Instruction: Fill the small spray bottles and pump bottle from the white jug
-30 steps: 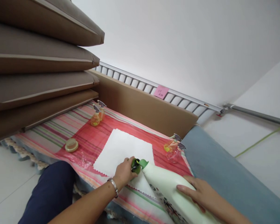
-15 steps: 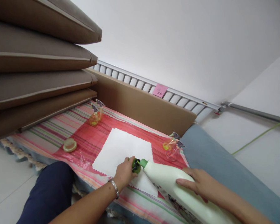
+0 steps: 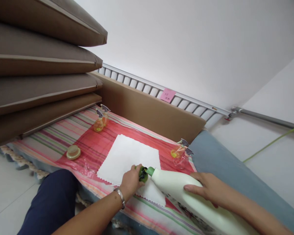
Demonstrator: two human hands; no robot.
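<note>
My left hand (image 3: 130, 180) is closed around a small green bottle (image 3: 143, 176), its dark opening turned to the right; my fingers hide most of its body. My right hand (image 3: 208, 189) grips a large pale green bottle (image 3: 177, 182), which lies tilted with its neck pointing left. The green spout (image 3: 150, 171) of that bottle is at the mouth of the small one; whether they touch I cannot tell. Beneath both is a white sheet (image 3: 131, 151) with zigzag edges. A thin white tube (image 3: 116, 184) shows beside my left wrist.
Spray bottles (image 3: 99, 123) stand at the back left, and others (image 3: 181, 156) at the right. A round, pale lid-like piece (image 3: 73, 152) lies at the left on the striped cloth (image 3: 55, 138). Brown cushions (image 3: 44, 62) are stacked at the left; a brown board (image 3: 149, 106) borders the back.
The large bottle and my right hand have shifted very slightly. My left hand keeps its hold on the small green bottle in the same place.
</note>
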